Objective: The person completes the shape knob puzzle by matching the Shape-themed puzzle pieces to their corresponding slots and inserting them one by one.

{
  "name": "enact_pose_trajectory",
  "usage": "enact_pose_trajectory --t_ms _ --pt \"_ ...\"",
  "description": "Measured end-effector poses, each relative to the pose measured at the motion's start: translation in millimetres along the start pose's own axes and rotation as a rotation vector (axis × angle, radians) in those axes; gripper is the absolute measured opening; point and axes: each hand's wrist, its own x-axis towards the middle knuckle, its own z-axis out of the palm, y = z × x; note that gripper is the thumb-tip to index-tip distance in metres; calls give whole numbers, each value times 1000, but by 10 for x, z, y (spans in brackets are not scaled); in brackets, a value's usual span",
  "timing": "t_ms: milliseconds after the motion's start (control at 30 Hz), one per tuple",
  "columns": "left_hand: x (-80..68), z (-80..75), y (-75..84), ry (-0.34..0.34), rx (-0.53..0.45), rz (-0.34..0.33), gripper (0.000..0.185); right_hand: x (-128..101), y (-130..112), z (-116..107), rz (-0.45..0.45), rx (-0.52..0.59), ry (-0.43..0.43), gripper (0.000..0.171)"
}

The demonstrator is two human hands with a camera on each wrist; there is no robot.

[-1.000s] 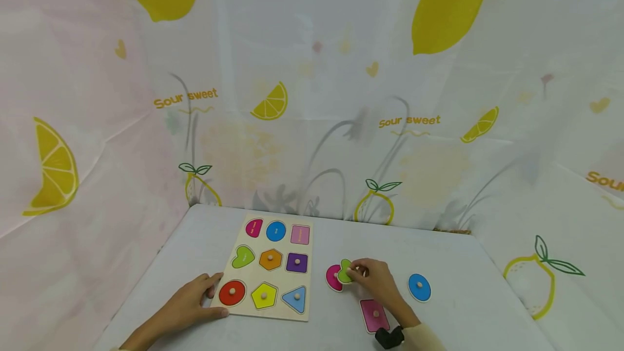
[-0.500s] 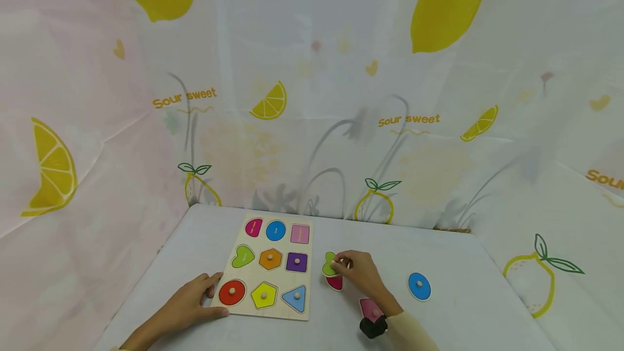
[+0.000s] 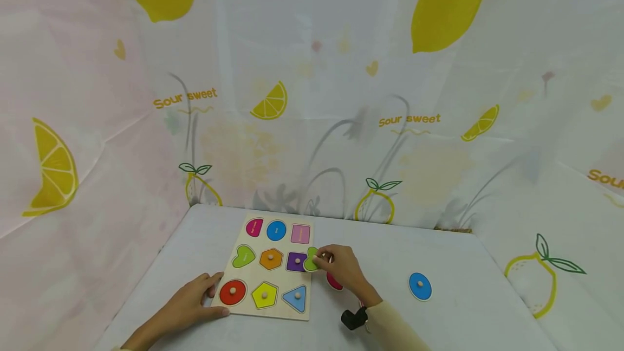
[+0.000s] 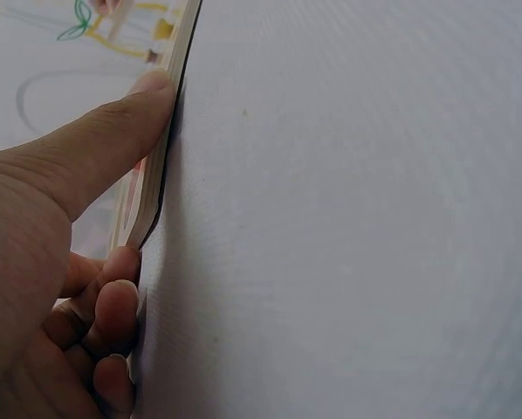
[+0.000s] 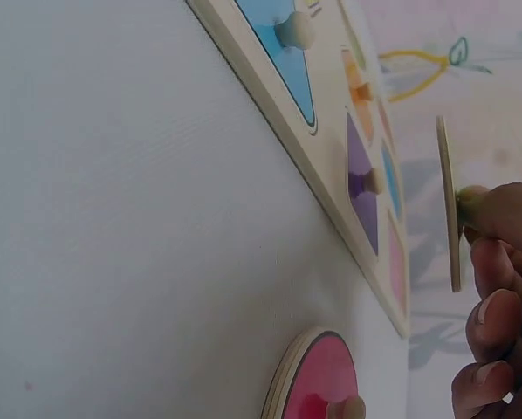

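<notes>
A wooden puzzle board [image 3: 310, 286] lies on the grey table; its top row and its heart recess hold no pieces. My left hand [image 3: 214, 296] grips the board's near left corner, thumb [image 4: 113, 140] along the side edge [image 4: 172, 105] and curled fingers at the corner. My right hand [image 3: 324, 258] pinches the knob of a green heart piece [image 3: 310, 259] and holds it in the air over the board's right edge, beside the purple square [image 3: 296, 261]. In the right wrist view the heart piece [image 5: 449, 205] shows edge-on above the board [image 5: 331, 201].
A magenta piece [image 3: 334, 281] lies on the table under my right hand, also seen with its knob as a pink disc [image 5: 318, 384]. A blue oval piece [image 3: 420, 286] lies farther right. Printed curtain walls close in the table on three sides.
My right hand has carried the green heart piece left, from above the magenta piece to the board's right edge. My forearm now covers the pink rectangle piece. The left hand has stayed put.
</notes>
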Motion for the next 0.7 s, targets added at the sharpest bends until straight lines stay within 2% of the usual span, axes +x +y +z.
enact_pose_trajectory --t_ms 233,433,700 --pt "-1 -6 -11 1 -9 18 95 123 -145 132 -46 -2 -9 11" --pt "14 -6 -34 -1 2 37 96 267 -301 321 -48 -5 -37 11" --pt "9 4 -42 -11 -2 31 95 441 -516 555 -80 -5 -76 14"
